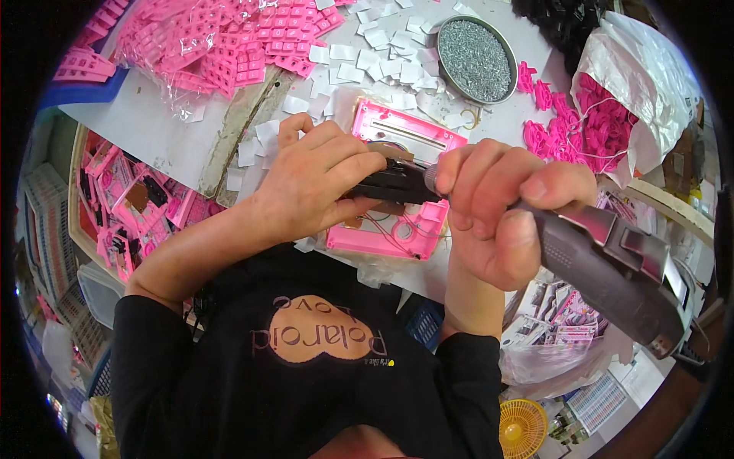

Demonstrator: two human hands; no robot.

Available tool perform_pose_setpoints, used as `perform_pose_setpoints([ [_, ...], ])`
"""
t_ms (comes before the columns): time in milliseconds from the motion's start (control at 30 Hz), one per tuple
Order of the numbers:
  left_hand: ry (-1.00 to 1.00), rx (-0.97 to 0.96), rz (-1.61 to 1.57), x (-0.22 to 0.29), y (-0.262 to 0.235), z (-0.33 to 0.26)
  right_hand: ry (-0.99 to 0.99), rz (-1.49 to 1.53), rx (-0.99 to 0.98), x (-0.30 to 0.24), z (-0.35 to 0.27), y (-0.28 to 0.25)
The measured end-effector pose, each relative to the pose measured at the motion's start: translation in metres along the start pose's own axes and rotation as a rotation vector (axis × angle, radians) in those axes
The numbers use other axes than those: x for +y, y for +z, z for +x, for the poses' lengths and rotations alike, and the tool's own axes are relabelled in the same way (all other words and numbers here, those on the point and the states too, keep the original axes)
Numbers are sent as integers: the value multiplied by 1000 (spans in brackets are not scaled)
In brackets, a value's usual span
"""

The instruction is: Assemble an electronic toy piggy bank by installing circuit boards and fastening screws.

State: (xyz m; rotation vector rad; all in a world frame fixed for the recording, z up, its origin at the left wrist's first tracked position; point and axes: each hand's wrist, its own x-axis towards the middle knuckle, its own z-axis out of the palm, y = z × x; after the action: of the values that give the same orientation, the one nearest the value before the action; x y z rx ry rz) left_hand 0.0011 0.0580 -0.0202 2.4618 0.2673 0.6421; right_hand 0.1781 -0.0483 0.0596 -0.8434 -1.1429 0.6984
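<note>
A pink plastic casing (401,138) lies open on the white worktable (153,138) in front of me, thin wires showing inside it. My left hand (313,180) rests over its left half, fingers curled and pinching a small dark part (394,186) against it. My right hand (497,210) grips the barrel of a grey electric screwdriver (612,264), whose tip meets the dark part at the casing's middle. The screwdriver's body runs off to the lower right.
A round metal tin of screws (475,60) stands behind the casing. Pink keypad sheets in clear bags (222,46) lie at the back left, small white slips (382,53) are scattered about, pink cords in a white bag (604,115) lie right, a crate of pink parts (122,206) sits left.
</note>
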Motion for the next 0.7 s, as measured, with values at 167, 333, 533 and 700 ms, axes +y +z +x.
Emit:
perform_pose_setpoints([
  [167,18,21,-47,-1,1,1,23,-8,-7,1,0,4],
  [333,10,15,-58,-3,1,1,28,-73,2,7,-1,9],
  [533,47,25,-88,-5,4,0,-37,-155,-39,9,0,14],
  [700,79,31,-89,-5,4,1,-45,-298,-197,6,8,12],
])
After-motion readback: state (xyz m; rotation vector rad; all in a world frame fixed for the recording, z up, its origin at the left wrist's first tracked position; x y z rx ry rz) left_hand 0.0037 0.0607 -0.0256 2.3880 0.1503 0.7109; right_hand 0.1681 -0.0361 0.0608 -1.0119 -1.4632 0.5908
